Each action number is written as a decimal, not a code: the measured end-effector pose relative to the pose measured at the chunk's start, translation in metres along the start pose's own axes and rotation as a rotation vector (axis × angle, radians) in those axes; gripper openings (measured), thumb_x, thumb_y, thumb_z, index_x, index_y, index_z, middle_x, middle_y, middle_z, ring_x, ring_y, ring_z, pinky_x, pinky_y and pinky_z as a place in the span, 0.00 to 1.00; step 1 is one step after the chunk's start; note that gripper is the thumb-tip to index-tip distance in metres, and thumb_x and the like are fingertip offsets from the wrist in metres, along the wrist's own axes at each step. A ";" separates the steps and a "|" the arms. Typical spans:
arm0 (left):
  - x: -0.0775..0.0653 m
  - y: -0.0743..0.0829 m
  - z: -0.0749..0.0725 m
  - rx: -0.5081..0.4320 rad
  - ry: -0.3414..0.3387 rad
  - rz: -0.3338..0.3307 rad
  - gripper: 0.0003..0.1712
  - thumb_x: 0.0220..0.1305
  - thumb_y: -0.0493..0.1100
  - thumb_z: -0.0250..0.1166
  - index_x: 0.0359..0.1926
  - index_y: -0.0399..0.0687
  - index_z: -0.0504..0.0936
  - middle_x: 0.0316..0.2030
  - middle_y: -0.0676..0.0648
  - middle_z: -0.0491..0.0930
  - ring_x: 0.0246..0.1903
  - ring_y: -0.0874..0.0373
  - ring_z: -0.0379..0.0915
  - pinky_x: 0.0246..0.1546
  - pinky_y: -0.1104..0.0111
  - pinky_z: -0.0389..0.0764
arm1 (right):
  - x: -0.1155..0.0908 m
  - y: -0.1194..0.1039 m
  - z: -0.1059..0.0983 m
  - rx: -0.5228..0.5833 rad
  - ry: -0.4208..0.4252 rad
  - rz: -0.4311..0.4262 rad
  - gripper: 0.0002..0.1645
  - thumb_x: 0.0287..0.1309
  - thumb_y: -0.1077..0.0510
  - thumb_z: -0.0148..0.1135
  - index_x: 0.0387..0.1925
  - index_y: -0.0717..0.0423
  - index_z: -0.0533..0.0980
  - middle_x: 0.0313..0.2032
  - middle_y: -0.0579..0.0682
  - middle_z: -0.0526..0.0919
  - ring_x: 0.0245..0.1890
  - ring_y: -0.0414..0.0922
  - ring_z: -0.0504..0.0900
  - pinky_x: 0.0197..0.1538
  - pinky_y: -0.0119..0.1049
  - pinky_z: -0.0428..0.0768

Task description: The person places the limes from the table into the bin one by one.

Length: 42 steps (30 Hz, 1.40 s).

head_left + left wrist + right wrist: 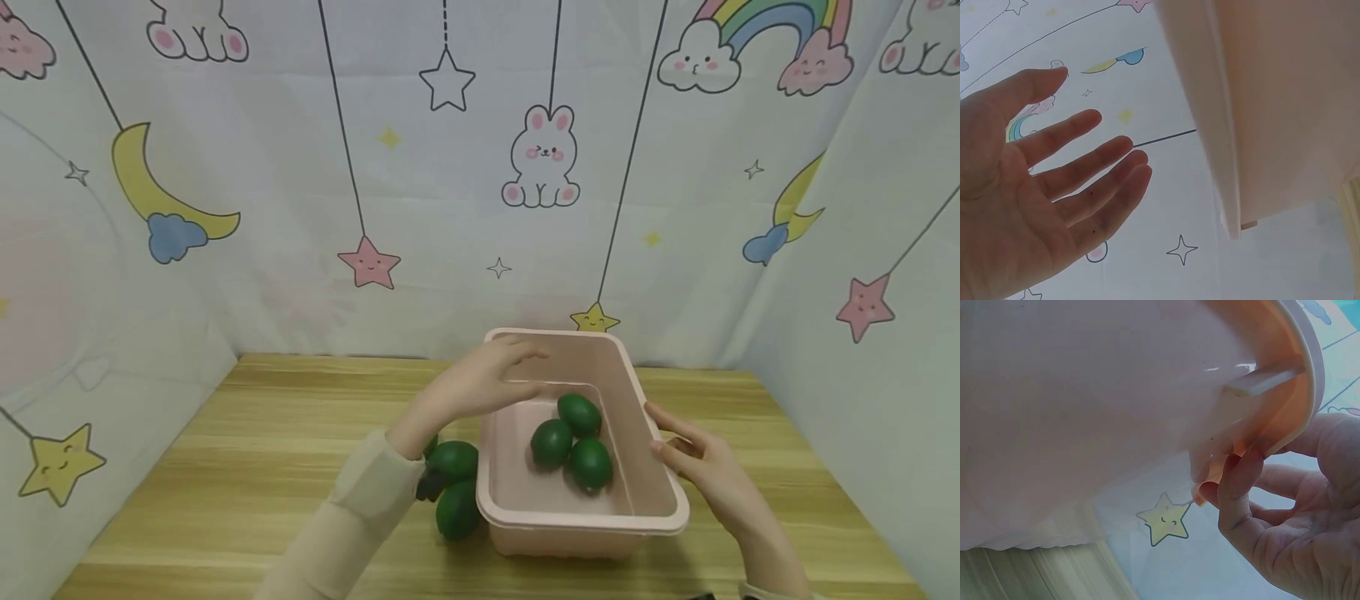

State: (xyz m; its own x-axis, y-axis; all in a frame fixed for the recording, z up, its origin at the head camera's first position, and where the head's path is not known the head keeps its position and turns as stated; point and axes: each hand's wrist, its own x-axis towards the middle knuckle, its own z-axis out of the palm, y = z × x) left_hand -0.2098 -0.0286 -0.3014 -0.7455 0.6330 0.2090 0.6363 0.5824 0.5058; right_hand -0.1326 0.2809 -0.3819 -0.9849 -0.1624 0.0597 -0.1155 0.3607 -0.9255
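Note:
A pale pink plastic basin stands tilted over the wooden table, with three dark green, egg-shaped fruits lying inside. My right hand holds its right rim, fingers curled under the lip in the right wrist view, where the basin's outer wall fills much of the picture. Over the left rim hovers my left hand, fingers spread and loosely bent, holding nothing. The left wrist view shows that palm apart from the basin wall.
Several more green fruits lie on the wooden table left of the basin, partly hidden by my left forearm. A white cloth printed with stars and rabbits hangs behind and along both sides.

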 end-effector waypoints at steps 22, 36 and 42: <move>-0.044 -0.023 0.005 -0.183 0.380 -0.011 0.20 0.65 0.43 0.63 0.58 0.47 0.78 0.55 0.45 0.78 0.51 0.49 0.77 0.48 0.60 0.82 | 0.001 0.000 -0.001 0.003 -0.004 0.001 0.34 0.67 0.55 0.55 0.71 0.57 0.59 0.42 0.44 0.84 0.41 0.34 0.82 0.43 0.32 0.82; -0.061 -0.040 0.019 -0.215 0.521 -0.015 0.19 0.64 0.42 0.63 0.56 0.46 0.79 0.51 0.45 0.81 0.48 0.51 0.79 0.44 0.59 0.84 | 0.000 0.001 -0.001 0.000 0.001 0.005 0.33 0.67 0.55 0.55 0.71 0.56 0.59 0.50 0.49 0.82 0.43 0.33 0.82 0.44 0.32 0.82; -0.069 -0.051 0.023 -0.257 0.555 -0.027 0.18 0.63 0.37 0.63 0.55 0.44 0.80 0.51 0.44 0.81 0.47 0.49 0.80 0.44 0.59 0.84 | 0.000 0.000 0.000 0.002 0.006 0.015 0.34 0.67 0.54 0.55 0.71 0.56 0.59 0.53 0.48 0.79 0.43 0.33 0.82 0.44 0.32 0.82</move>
State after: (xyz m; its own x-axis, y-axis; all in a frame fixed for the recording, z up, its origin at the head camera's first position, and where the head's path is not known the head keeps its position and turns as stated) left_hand -0.1865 -0.0899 -0.3611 -0.7966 0.2193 0.5633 0.5992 0.4088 0.6883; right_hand -0.1329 0.2814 -0.3820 -0.9873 -0.1515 0.0477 -0.1002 0.3611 -0.9271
